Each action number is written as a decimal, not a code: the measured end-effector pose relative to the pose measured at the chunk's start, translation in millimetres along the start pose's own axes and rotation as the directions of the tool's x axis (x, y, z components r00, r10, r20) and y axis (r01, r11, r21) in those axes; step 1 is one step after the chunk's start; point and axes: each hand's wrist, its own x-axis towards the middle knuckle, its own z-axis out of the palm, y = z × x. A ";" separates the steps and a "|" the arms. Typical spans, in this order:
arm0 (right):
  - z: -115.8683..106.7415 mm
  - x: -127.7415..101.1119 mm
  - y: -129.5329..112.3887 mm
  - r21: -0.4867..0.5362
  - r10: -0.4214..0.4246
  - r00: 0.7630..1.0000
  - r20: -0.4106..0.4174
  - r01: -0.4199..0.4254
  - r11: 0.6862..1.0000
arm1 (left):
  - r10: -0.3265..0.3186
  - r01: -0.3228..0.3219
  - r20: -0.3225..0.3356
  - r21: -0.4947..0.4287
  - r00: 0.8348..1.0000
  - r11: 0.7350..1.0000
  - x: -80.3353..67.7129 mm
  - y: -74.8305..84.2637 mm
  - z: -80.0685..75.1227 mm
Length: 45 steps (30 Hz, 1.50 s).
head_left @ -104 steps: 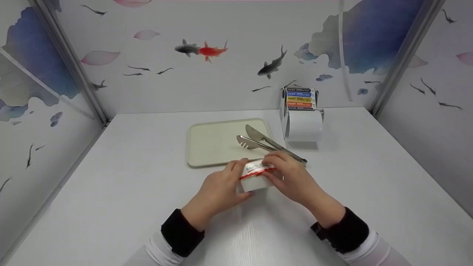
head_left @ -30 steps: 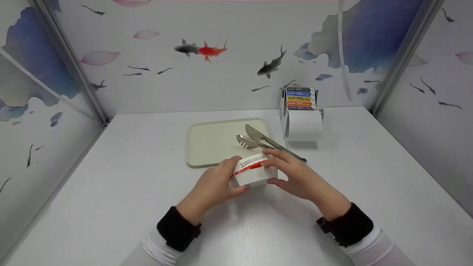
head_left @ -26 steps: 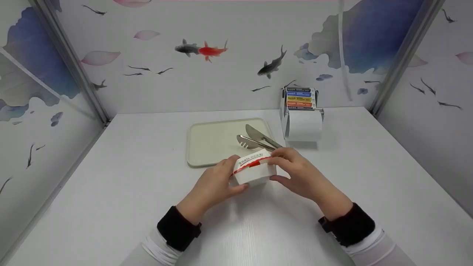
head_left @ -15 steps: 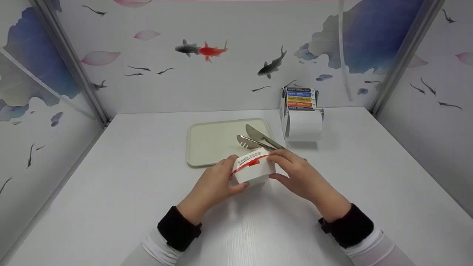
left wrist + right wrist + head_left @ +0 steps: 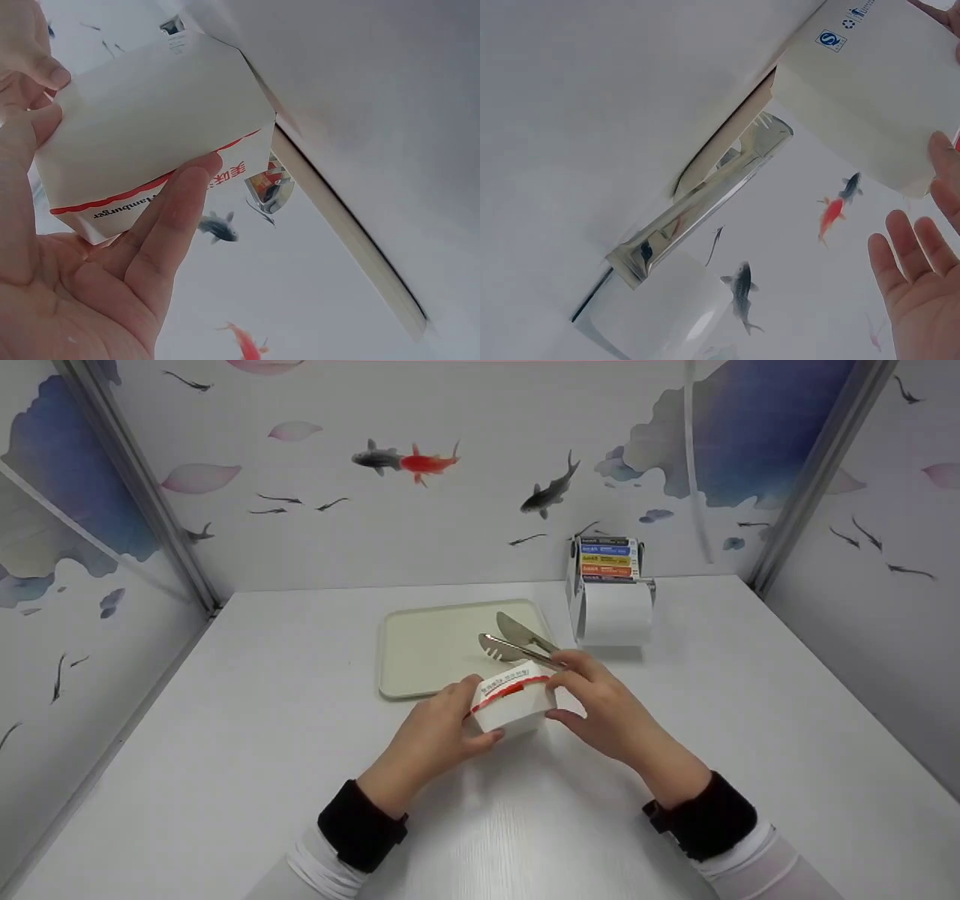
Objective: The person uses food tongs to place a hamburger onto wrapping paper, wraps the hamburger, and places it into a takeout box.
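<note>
A white paper hamburger box (image 5: 517,709) with a red stripe and dark lettering is tilted between my two hands, low over the table. My left hand (image 5: 431,735) grips its left end, thumb on the near side and fingers along the lettered face; the word "Hamburger" shows on the box (image 5: 157,120) in the left wrist view. At the box's right end, my right hand (image 5: 604,709) pinches the edge with thumb and a finger. In the right wrist view, the other fingers (image 5: 911,251) stand off the box. What is inside the box is hidden.
A pale green tray (image 5: 427,652) lies just beyond the box. Steel tongs (image 5: 517,637) rest across its right side, their handle end partly behind my right hand. A napkin-like white roll on a holder (image 5: 615,611) stands at the back right, with colored small boxes on top.
The box has turned and tilted, its red-striped edge showing more. My left hand has shifted slightly left with it. My right fingers have moved from its top to the right edge.
</note>
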 end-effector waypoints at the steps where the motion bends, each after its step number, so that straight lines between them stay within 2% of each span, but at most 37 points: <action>1: -1.0 0.0 0.0 0.019 0.016 1.000 0.015 -0.017 1.000 | 0.004 -0.004 0.004 0.001 1.000 1.000 -0.2 0.1 -0.4; 4: -2.6 -0.4 1.1 0.054 -0.008 0.999 0.051 0.006 0.999 | 0.011 -0.012 0.024 0.005 1.000 1.000 -0.3 0.7 -1.6; 10: -1.9 -1.5 3.2 0.031 -0.161 0.985 0.058 0.159 0.987 | 0.022 -0.023 0.038 0.013 0.999 1.000 0.1 1.1 -1.9; 15: -1.7 -1.2 4.3 -0.003 -0.192 0.981 0.040 0.192 0.981 | 0.018 -0.018 0.040 0.005 0.999 1.000 0.3 0.3 -1.6; 20: -1.3 -0.2 4.3 -0.084 -0.233 0.973 0.009 0.232 0.969 | 0.019 -0.019 0.037 0.004 0.999 1.000 -0.6 0.2 -2.3; 28: 1.6 -0.9 2.8 -0.117 -0.261 0.965 0.023 0.261 0.958 | 0.067 -0.067 0.006 0.023 0.998 0.997 -1.1 -0.3 -1.0; 32: 2.3 -1.2 1.2 -0.111 -0.261 0.965 0.021 0.262 0.959 | 0.107 -0.105 -0.018 0.093 0.994 0.990 -2.6 0.2 0.7; 38: 2.3 -0.8 -0.2 -0.079 -0.210 0.975 0.068 0.215 0.973 | 0.148 -0.135 -0.052 0.196 0.988 0.971 -4.3 0.2 2.3; 42: -0.3 -1.4 3.1 0.071 -0.074 0.990 0.123 0.066 0.995 | 0.132 -0.124 -0.029 0.194 0.991 0.973 -4.0 0.3 0.5; 45: -3.3 -1.7 5.2 0.181 0.023 0.982 0.190 -0.058 0.982 | 0.123 -0.120 -0.006 0.188 0.992 0.975 -3.1 0.6 -0.7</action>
